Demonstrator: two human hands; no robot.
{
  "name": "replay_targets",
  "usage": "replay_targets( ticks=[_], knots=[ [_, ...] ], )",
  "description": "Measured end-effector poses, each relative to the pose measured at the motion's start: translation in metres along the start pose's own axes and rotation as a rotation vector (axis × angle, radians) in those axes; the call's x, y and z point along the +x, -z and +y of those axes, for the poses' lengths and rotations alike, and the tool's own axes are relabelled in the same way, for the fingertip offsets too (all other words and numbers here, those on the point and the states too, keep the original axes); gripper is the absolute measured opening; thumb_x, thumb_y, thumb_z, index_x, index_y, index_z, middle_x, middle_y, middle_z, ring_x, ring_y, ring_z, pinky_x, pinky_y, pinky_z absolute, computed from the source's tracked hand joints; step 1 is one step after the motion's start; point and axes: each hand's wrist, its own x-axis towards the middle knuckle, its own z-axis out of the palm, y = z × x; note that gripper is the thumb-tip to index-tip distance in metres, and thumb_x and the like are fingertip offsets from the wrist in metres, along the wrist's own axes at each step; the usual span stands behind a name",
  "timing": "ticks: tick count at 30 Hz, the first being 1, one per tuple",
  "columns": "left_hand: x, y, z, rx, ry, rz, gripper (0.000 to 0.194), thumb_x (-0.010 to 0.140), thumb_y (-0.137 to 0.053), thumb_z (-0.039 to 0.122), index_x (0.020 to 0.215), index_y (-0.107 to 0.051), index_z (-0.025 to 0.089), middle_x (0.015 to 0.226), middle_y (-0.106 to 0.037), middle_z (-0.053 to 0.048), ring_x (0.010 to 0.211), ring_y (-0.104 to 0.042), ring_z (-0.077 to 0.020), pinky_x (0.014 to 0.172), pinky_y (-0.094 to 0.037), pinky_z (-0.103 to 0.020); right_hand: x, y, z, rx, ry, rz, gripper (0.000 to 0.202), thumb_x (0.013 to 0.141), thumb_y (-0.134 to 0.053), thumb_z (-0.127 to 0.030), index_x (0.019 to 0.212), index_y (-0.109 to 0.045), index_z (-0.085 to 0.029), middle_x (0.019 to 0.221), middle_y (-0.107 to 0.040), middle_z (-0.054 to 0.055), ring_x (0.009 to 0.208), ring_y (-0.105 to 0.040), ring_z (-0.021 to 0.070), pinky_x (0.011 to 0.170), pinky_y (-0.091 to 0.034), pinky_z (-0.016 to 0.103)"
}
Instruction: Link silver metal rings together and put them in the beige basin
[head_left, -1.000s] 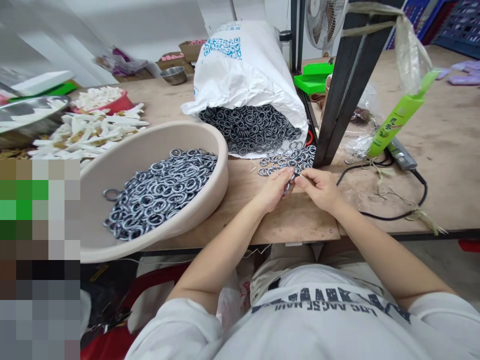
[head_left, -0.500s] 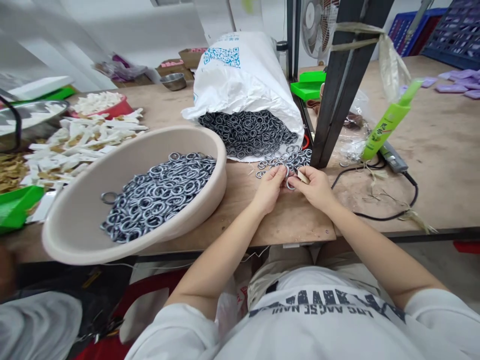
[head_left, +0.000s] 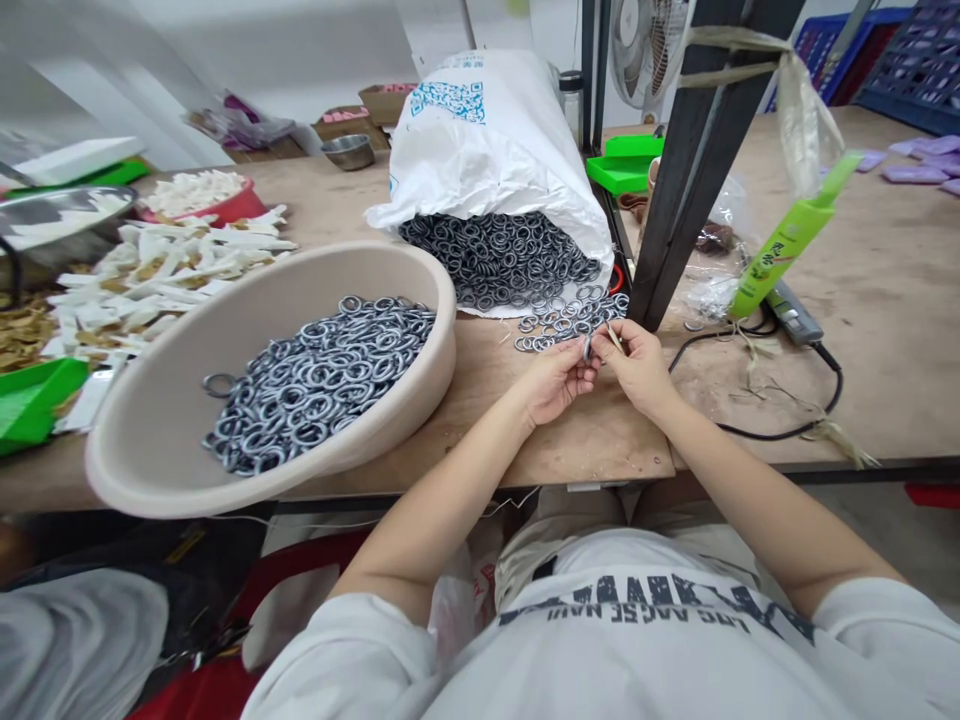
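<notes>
Holding one gray ring over the table

Two hands meet: the left hand pinches the ring, the right hand grips one slim pale tool right beside it. The ring looks round, its middle open, and is near the small heap of loose rings. One beige basin and one open white sack hold more, too many to count.
</notes>
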Motion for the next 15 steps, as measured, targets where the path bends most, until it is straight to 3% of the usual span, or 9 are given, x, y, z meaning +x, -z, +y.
replay_targets(
  ticks=[3,8,13,15],
  knots=[
    [0.0002,0.0024,-0.0011,0.009,-0.061,0.019,0.023,0.086,-0.072,0.033,0.087,-0.061,0.013,0.067,-0.057,0.003,0.053,-0.055,-0.0046,0.050,-0.051,-0.015,-0.0019,0.0023,-0.0023,-0.073,0.017,-0.008,0.034,0.076,-0.078,-0.048,0.095,-0.068,-0.021,0.089,-0.067,0.002,0.074,-0.061,0.0152,0.071,-0.051,0.030],
    [-0.0021,0.0016,-0.0010,0.089,-0.114,-0.081,0.033,0.077,-0.081,0.034,0.086,-0.058,0.013,0.073,-0.060,0.002,0.056,-0.056,-0.0042,0.053,-0.051,-0.015,-0.0007,0.0041,-0.0015,0.052,-0.031,-0.043,0.035,0.078,-0.077,-0.053,0.085,-0.065,-0.020,0.073,-0.066,-0.001,0.064,-0.061,0.0147,0.064,-0.051,0.030],
    [-0.0035,0.0001,0.0018,0.102,-0.096,-0.040,0.028,0.080,-0.077,0.033,0.085,-0.057,0.014,0.068,-0.060,0.003,0.051,-0.055,-0.0047,0.049,-0.049,-0.016,0.0015,0.0022,0.0014,0.118,-0.025,-0.009,0.036,0.079,-0.075,-0.054,0.093,-0.065,-0.023,0.082,-0.067,-0.001,0.069,-0.063,0.0126,0.067,-0.053,0.027],
    [-0.0039,-0.0004,0.0025,0.094,-0.091,-0.032,0.025,0.082,-0.075,0.032,0.084,-0.057,0.014,0.065,-0.060,0.003,0.049,-0.054,-0.0054,0.047,-0.048,-0.016,0.0017,0.0023,0.0007,0.119,-0.035,-0.056,0.038,0.078,-0.077,-0.053,0.097,-0.064,-0.023,0.081,-0.066,-0.002,0.068,-0.063,0.0133,0.067,-0.053,0.028]
  ],
)
